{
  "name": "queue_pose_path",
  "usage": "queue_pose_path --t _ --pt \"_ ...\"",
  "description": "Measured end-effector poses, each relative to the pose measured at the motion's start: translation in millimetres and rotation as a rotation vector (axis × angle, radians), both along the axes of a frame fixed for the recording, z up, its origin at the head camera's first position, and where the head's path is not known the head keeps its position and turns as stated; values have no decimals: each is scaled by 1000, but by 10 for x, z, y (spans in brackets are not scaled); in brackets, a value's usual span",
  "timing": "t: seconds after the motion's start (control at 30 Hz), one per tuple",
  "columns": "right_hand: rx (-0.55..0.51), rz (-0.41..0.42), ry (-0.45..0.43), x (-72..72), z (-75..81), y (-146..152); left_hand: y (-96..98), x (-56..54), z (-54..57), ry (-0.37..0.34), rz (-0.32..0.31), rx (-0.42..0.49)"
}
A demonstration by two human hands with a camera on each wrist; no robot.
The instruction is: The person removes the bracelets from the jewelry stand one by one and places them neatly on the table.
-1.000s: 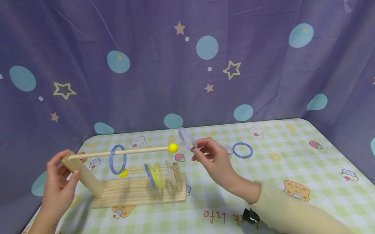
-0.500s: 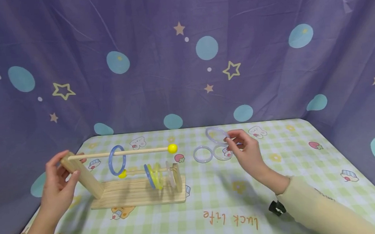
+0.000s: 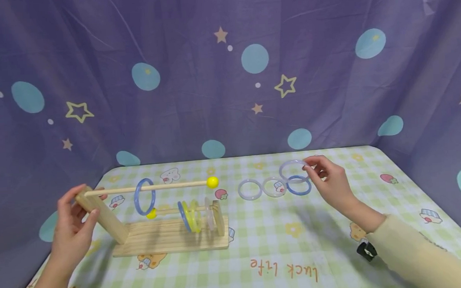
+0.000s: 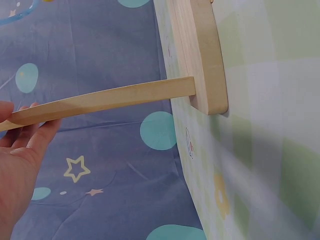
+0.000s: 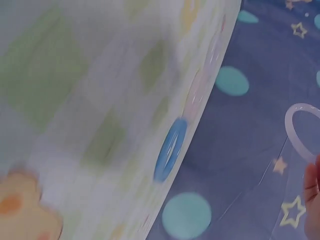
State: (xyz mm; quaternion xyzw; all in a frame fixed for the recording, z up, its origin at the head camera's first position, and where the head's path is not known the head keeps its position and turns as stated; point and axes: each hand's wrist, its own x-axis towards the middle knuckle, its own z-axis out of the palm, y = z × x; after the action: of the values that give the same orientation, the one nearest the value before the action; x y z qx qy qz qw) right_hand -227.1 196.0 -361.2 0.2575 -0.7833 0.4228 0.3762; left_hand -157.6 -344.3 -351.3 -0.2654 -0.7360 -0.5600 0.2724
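One cream fabric sleeve lay nearest, at right. Next stood one stand of pale grained wood, with two uprights, two rods and two round yellow ball tips. One left hand gripped the left upright's top between fingers and thumb. The upper rod carried one translucent blue ring; the lower carried four rings: one blue, two yellow and one clear whitish (the yellow pair overlapped, so that count was less sure). Beyond, three rings lay in a row on one green-and-white checked cloth: two clear pale ones and one glossy blue ring. One right hand pinched one pale lavender translucent ring, raised above the cloth near the blue one. One purple patterned curtain hung behind.

Partly hidden: the left fingertips, behind the upright. Cut off: the held ring and right hand, at the right wrist view's edge. Blurred there: the pale rings on the cloth.
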Motion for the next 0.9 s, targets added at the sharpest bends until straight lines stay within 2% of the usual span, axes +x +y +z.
queue_pose_path --t 0.1,0.23,0.43,0.67,0.9 --pt "50 -38 4 -133 -112 192 3 4 3 0 2 -5" --pt "113 -87 -8 -216 -140 370 14 11 20 -1 8 -13" --pt "199 -114 -83 -293 -172 599 19 20 20 -7 28 -22" --pt "280 -86 -144 -369 -211 801 21 16 23 -2 30 -31" --pt "363 -38 -301 -435 -233 923 29 23 30 -5 57 -46"
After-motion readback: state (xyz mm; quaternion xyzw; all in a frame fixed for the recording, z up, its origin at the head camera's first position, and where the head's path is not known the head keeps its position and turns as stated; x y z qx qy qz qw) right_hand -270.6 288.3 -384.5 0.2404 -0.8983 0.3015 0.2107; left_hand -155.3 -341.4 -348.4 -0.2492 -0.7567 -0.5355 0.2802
